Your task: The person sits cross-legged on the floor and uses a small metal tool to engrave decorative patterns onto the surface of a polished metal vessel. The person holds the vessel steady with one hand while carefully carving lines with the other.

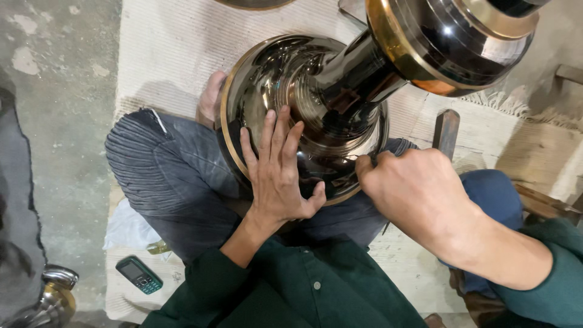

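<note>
Seated cross-legged on a woven mat [176, 48]; a large polished metal vessel [316, 91], dark with brass-coloured rims, lies tilted across the lap, flared base toward the body, neck and bulbous upper part running up and right. Left hand [276, 176] lies flat on the base, fingers [273, 136] spread and extended, palm pressing on the curved surface; nothing gripped, judged to be steadying the piece. Right hand [419, 191] is closed in a fist at the lower right rim of the base, fingertips pinched at the brass edge; whether a small tool or cloth sits inside the fist cannot be told. Step in hand, as judged: close work on the base rim, one hand bracing, the other working the edge. Further work along the rim would call for turning the vessel in the lap while the flat hand holds pressure. A small mobile phone [139, 274] lies on the mat at lower left, well apart.
</note>
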